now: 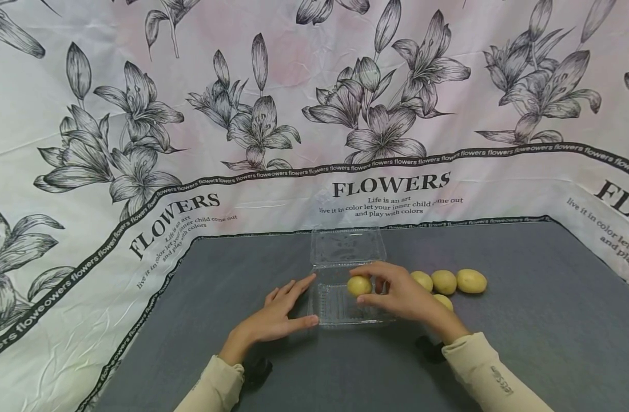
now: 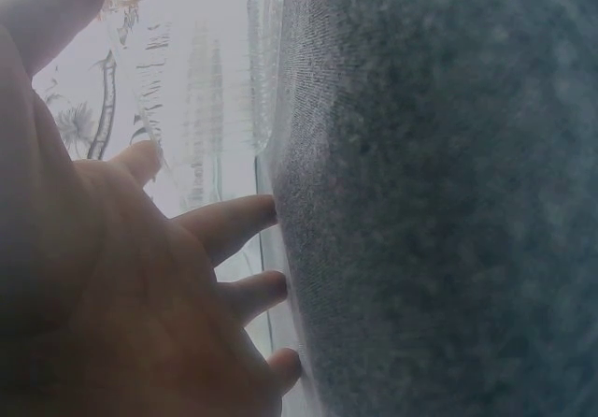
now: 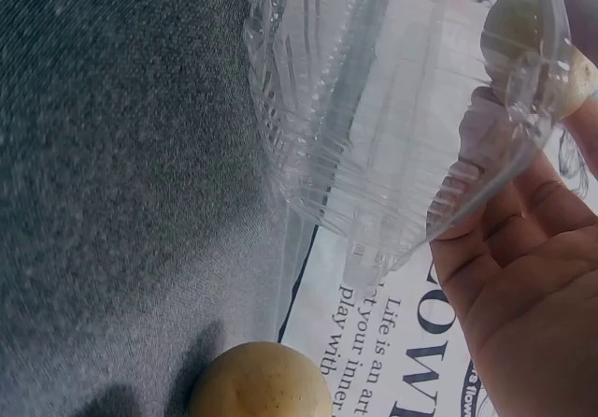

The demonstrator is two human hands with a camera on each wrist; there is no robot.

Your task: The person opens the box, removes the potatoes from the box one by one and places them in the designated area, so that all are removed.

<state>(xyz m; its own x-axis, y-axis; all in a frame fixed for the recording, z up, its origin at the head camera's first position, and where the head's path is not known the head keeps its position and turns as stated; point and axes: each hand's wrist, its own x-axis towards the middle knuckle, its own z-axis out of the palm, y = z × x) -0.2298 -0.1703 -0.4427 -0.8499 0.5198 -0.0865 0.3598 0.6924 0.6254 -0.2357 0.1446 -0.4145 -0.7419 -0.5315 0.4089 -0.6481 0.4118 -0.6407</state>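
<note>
A clear plastic clamshell box (image 1: 340, 315) stands on the table, its hinged lid (image 1: 347, 247) raised at the back. My right hand (image 1: 404, 294) pinches a small yellow potato (image 1: 359, 286) between thumb and fingers, over the box's open base. Through the clear wall in the right wrist view, the potato (image 3: 514, 29) shows near the rim. On the box's left side is my left hand (image 1: 273, 319), fingers spread and fairly straight, with the thumb near the front corner. The left wrist view has those fingers (image 2: 229, 227) alongside the box wall (image 2: 210, 108).
Several more yellow potatoes (image 1: 444, 282) lie on the grey table (image 1: 541, 320) right of the box, one partly hidden behind the right wrist. A white flower-printed cloth (image 1: 273, 200) rises behind the table and along its sides.
</note>
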